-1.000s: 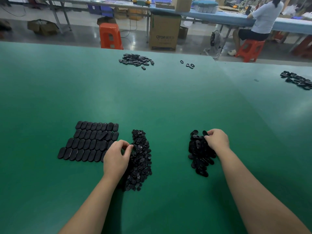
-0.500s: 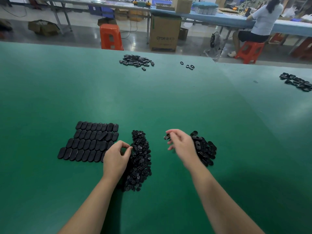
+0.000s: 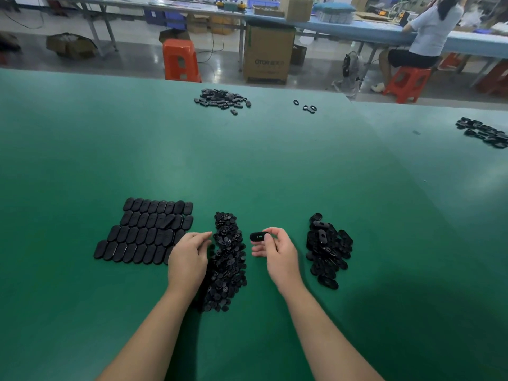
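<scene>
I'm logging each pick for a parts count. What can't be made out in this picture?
Head view only.
Left hand: its back hides whether the fingers hold a piece from the middle pile.
Laid-out rows: near corner hidden behind that hand.
Oval shell in right hand: underside faces away.
Far pile: too small.

black oval shell [image 3: 259, 236], black piles of parts [image 3: 228, 259], plain green table [image 3: 247, 166], orange stool [image 3: 180, 60].

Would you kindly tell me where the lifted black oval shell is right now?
Head view, near centre: the oval shell is pinched by the right hand, between the middle heap of small parts and the right heap of shells.
</scene>
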### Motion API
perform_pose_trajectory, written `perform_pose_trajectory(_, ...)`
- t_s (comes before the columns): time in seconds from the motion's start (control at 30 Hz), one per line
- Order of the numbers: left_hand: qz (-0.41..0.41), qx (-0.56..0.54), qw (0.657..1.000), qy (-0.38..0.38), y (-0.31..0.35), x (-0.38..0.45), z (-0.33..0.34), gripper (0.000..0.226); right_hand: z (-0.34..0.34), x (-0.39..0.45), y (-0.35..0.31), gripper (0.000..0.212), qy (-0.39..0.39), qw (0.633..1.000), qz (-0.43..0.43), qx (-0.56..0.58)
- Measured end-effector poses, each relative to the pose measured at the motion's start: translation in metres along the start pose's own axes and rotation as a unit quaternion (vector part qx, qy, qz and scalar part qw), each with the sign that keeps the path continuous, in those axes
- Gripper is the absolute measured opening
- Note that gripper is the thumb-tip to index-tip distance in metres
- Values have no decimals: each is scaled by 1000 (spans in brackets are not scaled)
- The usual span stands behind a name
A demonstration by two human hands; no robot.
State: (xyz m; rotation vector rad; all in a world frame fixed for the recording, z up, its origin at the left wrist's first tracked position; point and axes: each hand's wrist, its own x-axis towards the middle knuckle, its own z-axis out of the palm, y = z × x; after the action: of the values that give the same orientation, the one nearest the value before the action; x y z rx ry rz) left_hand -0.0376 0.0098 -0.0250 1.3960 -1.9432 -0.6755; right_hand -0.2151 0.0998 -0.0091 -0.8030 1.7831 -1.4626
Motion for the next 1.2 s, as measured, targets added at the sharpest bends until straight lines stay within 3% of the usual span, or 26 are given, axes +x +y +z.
perform_pose_trajectory(0.57, -10, 102, 994, 30, 5, -9, 3, 16, 2, -4, 7, 9, 4, 998, -28, -50)
perform_pose_trajectory(0.77, -8, 49, 998, 40, 2, -6, 1, 14, 2, -3, 9, 16, 9, 997, -48, -58)
perform_pose_trajectory(1.07, -38, 14, 999, 30, -1, -3, 0, 15, 5, -4, 9, 6, 39, 997, -50, -45)
perform_pose_trajectory(1.2, -22, 5, 999, 33, -2, -3, -1, 24, 5, -5, 8, 37, 10, 997, -51, -51)
